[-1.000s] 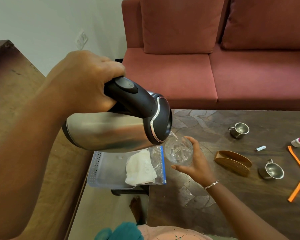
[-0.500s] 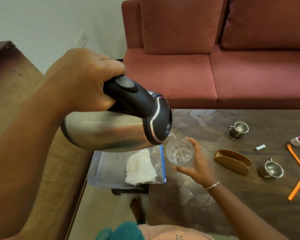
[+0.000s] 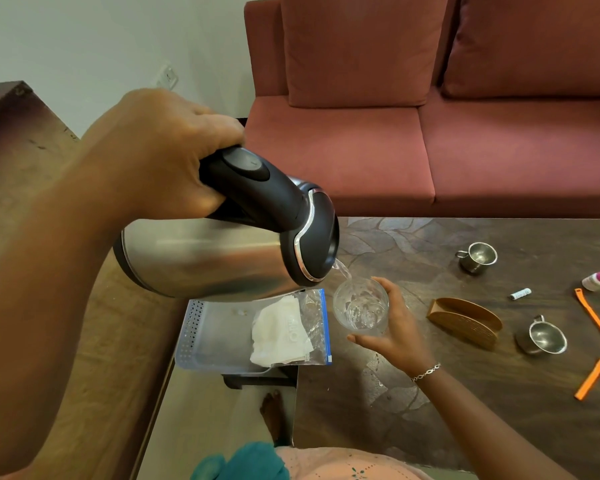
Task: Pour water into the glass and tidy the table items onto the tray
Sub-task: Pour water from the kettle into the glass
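Left hand [image 3: 160,157] grips the tilted kettle [image 3: 205,258], right hand [image 3: 399,334] holds the glass [image 3: 359,306] under its stream; a steeper tilt could overshoot the rim, wetting the table [image 3: 430,244].

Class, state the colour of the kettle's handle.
Black. The kettle handle shows best in the head view, the only view here.

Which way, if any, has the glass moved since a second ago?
No. The glass, gripped by the right hand under the kettle stream, keeps its gap from the wooden napkin holder.
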`<state>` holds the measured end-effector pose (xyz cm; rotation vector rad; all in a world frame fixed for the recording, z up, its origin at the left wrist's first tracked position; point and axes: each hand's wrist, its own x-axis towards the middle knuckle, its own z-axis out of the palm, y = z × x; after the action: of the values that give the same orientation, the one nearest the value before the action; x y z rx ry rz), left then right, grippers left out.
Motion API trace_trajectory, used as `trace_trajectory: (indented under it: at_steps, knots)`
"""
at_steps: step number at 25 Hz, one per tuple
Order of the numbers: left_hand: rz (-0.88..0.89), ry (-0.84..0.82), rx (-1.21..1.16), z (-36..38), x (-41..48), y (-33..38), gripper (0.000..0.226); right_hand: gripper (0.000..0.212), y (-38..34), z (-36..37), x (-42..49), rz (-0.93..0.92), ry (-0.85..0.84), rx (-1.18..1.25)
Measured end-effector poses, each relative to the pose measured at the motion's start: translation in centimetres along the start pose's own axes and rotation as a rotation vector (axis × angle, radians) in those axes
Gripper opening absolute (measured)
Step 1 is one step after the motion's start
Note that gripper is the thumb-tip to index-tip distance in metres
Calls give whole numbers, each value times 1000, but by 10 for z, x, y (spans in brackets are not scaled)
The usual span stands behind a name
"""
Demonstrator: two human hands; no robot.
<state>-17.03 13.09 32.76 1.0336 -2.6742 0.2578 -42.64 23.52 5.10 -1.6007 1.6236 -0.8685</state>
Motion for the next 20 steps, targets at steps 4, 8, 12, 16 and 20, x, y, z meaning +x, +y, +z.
trace_trajectory:
  at_steps: [4, 8, 12, 16, 20]
  knots:
    - [21, -28, 27, 0, 2, -6, 27, 96, 2, 0, -1, 3, -6, -2]
    - [-2, -54, 54, 3, 2, -12, 25, 97, 3, -2, -2, 8, -14, 9]
    - [15, -83, 88, 6, 4, -18, 25, 98, 5, -4, -3, 19, -17, 14]
    - [-15, -121, 103, 9, 6, -24, 27, 97, 9, -5, -5, 27, -30, 12]
    - [-12, -199, 138, 8, 11, -24, 27, 97, 11, -6, -6, 34, -34, 10]
